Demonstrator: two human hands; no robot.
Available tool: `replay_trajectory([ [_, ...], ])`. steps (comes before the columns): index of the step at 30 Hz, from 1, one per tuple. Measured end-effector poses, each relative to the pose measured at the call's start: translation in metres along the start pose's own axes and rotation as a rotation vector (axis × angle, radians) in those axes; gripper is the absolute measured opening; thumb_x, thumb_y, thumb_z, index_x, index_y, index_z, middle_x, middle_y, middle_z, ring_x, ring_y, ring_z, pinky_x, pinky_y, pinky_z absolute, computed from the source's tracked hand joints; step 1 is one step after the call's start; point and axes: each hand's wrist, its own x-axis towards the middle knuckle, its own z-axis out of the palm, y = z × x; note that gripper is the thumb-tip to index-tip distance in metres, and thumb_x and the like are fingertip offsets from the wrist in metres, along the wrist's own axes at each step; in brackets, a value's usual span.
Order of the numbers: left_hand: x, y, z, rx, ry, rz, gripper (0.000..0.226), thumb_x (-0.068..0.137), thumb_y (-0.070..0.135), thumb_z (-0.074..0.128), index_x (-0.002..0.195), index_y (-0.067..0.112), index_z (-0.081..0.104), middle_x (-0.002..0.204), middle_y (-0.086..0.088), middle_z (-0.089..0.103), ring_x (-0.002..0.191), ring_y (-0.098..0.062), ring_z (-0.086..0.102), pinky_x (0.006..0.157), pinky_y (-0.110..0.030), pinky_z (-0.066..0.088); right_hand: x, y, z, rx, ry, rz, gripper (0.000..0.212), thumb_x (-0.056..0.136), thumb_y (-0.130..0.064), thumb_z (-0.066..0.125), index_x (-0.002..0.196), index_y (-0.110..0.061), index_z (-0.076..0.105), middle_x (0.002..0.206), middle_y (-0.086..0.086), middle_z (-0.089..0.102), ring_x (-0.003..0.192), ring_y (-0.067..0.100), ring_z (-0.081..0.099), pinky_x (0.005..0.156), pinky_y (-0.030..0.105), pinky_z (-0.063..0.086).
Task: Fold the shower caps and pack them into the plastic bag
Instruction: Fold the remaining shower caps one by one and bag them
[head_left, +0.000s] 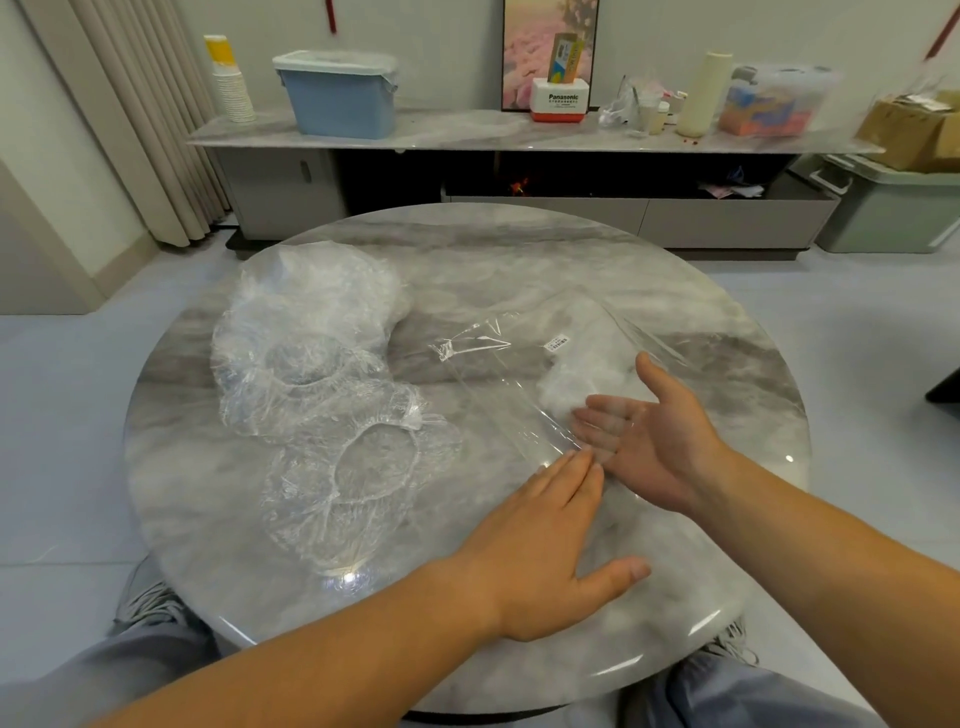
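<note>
The left hand (540, 551) is laid flat, palm down, on the round marble table (545, 249). Its four fingers (571, 478) are kept straight and close together. The thumb is stuck out wide to the side. The fingertips are set at the near edge of the clear plastic bag (498, 374). The left arm is stretched in from the lower left.

The right hand (665, 441) is turned palm up, with the thumb pointed away. Its fingers (602, 415) are held straight and side by side. They are seen through the clear film, so they are tucked into or under the bag; which one cannot be told. Nothing is pinched by either hand.

A white bunch of shower caps (576, 364) is seen through the bag, just past the right fingertips. A small barcode sticker (558, 343) is stuck on the bag.

On the left side of the table, a puffy pile of shower caps (311, 322) is left at the back. One open shower cap (363, 483) is laid flat nearer the front, close to the left hand.
</note>
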Motion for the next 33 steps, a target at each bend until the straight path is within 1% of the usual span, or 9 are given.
replay_trajectory([
  [4, 0.000, -0.005, 0.002, 0.034, 0.011, 0.007, 0.089, 0.098, 0.067, 0.035, 0.161, 0.018, -0.005, 0.168, 0.004, -0.014, 0.152, -0.007, -0.016, 0.125, -0.028, -0.006, -0.002, -0.002, -0.002, -0.110, -0.043, 0.039, 0.073, 0.089, -0.068, 0.055, 0.129, -0.008, 0.061, 0.127, 0.026, 0.064, 0.120, 0.038, 0.061, 0.094, 0.046, 0.050],
  [9, 0.001, -0.015, 0.006, 0.073, 0.012, -0.022, 0.087, 0.097, 0.069, 0.032, 0.161, 0.020, 0.000, 0.168, 0.003, -0.014, 0.152, -0.008, -0.017, 0.126, -0.033, -0.004, -0.020, -0.006, -0.009, -0.207, 0.087, -0.052, 0.055, 0.088, -0.048, 0.071, 0.123, -0.006, 0.060, 0.126, 0.028, 0.057, 0.114, 0.040, 0.064, 0.101, 0.043, 0.052],
  [16, -0.008, -0.022, -0.001, -0.034, 0.096, 0.049, 0.062, 0.097, 0.065, 0.042, 0.144, 0.025, 0.041, 0.168, 0.008, -0.012, 0.149, -0.001, -0.024, 0.126, -0.033, 0.005, -0.064, -0.012, -0.013, -0.490, 0.250, -0.239, 0.029, 0.094, -0.031, 0.070, 0.102, -0.005, 0.062, 0.087, 0.012, 0.061, 0.074, 0.025, 0.068, 0.067, 0.037, 0.057],
  [20, -0.036, -0.035, -0.016, 0.005, 0.258, -0.033, 0.042, 0.099, 0.059, 0.043, 0.120, 0.025, 0.052, 0.159, 0.009, 0.029, 0.150, -0.009, 0.016, 0.118, -0.027, 0.025, -0.086, 0.001, 0.020, -0.651, 0.094, -0.343, 0.023, 0.098, -0.028, 0.064, 0.086, -0.008, 0.063, 0.077, 0.011, 0.064, 0.066, 0.022, 0.066, 0.060, 0.036, 0.055],
  [22, -0.052, -0.051, -0.021, 0.103, 0.333, -0.123, 0.032, 0.099, 0.055, 0.044, 0.111, 0.027, 0.056, 0.129, 0.013, 0.049, 0.125, -0.012, 0.044, 0.101, -0.028, 0.040, -0.091, 0.014, 0.035, -0.823, -0.044, -0.372, 0.027, 0.099, -0.029, 0.062, 0.086, -0.006, 0.066, 0.081, 0.010, 0.069, 0.071, 0.021, 0.069, 0.066, 0.039, 0.058],
  [26, -0.099, -0.087, -0.027, 0.172, 0.421, -0.255, 0.028, 0.096, 0.054, 0.046, 0.097, 0.032, 0.063, 0.102, 0.017, 0.050, 0.096, -0.008, 0.048, 0.084, -0.026, 0.042, -0.089, 0.052, 0.056, -1.284, -0.354, -0.422, 0.043, 0.097, -0.054, 0.054, 0.097, -0.015, 0.071, 0.103, 0.002, 0.071, 0.097, 0.016, 0.066, 0.088, 0.038, 0.056],
  [28, -0.123, -0.102, -0.029, 0.178, 0.398, -0.278, 0.041, 0.093, 0.063, 0.037, 0.093, 0.034, 0.066, 0.101, 0.018, 0.050, 0.094, -0.006, 0.048, 0.083, -0.024, 0.042, -0.081, 0.070, 0.061, -1.526, -0.497, -0.485, 0.050, 0.098, -0.062, 0.041, 0.105, -0.022, 0.071, 0.128, -0.010, 0.063, 0.120, 0.004, 0.053, 0.103, 0.031, 0.044],
  [30, -0.140, -0.111, -0.030, 0.184, 0.306, -0.272, 0.057, 0.090, 0.069, 0.026, 0.097, 0.034, 0.070, 0.112, 0.018, 0.051, 0.103, -0.004, 0.050, 0.089, -0.024, 0.042, -0.072, 0.085, 0.062, -1.723, -0.629, -0.516, 0.056, 0.099, -0.066, 0.028, 0.111, -0.029, 0.068, 0.157, -0.016, 0.036, 0.146, 0.000, 0.020, 0.118, 0.029, 0.026],
  [33, -0.157, -0.120, -0.026, 0.147, 0.177, -0.232, 0.066, 0.089, 0.071, 0.021, 0.120, 0.035, 0.067, 0.139, 0.013, 0.046, 0.129, -0.006, 0.042, 0.108, -0.021, 0.031, -0.060, 0.101, 0.065, -1.903, -0.705, -0.561, 0.072, 0.092, -0.075, 0.010, 0.125, -0.039, 0.062, 0.168, -0.015, 0.009, 0.151, 0.003, -0.003, 0.124, 0.040, 0.014],
])
